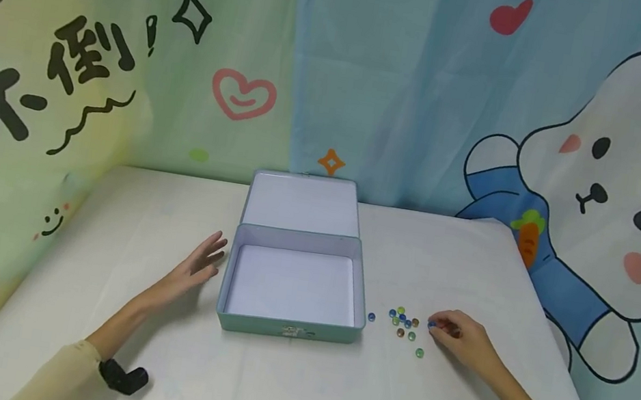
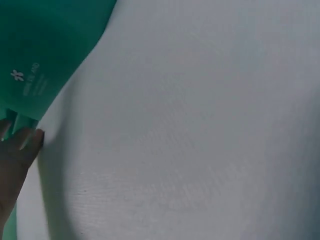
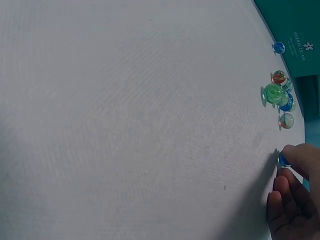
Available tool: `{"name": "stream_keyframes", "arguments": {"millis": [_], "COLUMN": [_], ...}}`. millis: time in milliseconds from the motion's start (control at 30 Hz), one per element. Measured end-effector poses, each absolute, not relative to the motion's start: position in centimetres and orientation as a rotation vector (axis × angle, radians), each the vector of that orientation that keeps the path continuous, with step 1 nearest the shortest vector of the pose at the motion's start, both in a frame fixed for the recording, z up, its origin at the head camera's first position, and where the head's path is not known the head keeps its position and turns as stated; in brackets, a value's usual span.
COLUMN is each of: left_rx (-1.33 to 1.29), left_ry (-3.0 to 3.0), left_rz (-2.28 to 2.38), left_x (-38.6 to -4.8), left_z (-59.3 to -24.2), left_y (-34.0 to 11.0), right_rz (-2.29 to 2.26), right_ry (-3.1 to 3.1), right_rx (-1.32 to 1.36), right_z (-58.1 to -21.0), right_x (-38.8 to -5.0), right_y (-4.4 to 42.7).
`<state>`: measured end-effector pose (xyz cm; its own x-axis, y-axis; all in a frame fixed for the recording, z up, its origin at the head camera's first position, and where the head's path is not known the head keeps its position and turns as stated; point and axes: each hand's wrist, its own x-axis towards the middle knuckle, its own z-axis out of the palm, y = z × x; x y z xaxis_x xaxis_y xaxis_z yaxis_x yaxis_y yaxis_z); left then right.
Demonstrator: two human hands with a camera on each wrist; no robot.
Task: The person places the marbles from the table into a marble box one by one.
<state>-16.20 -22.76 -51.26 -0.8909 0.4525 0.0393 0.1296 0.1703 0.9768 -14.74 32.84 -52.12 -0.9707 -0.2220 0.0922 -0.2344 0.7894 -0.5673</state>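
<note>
A blue marble (image 3: 284, 159) is pinched between the thumb and a finger of my right hand (image 1: 464, 339), low over the table. Just left of that hand lies a loose cluster of glass marbles (image 1: 395, 321) in green, blue and brown. One blue marble (image 1: 371, 317) sits apart, close to the tin box's right side. The green tin box (image 1: 290, 329) stands with its lid (image 1: 303, 203) tipped back, and no marbles show inside it. My left hand (image 1: 195, 268) is beside the box's left wall with fingers extended, holding nothing; whether it touches the wall I cannot tell.
A white cloth covers the table (image 1: 292, 389). Behind it hangs a printed curtain (image 1: 361, 95) with a cartoon animal on the right. Each wrist carries a black camera; one such camera (image 1: 123, 378) shows at the left cuff.
</note>
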Motion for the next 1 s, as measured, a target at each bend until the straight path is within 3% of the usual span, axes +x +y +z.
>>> {"name": "stream_keyframes", "arguments": {"millis": [1000], "left_rx": [0.541], "left_ry": [2.144], "left_rz": [1.613], "left_x": [-16.2], "left_z": [-52.6], "left_y": [-22.6], "right_rz": [0.950], "right_ry": [-3.019], "right_rx": [0.241], "right_z": [-52.0], "right_x": [-14.7], "right_y": [32.7]}}
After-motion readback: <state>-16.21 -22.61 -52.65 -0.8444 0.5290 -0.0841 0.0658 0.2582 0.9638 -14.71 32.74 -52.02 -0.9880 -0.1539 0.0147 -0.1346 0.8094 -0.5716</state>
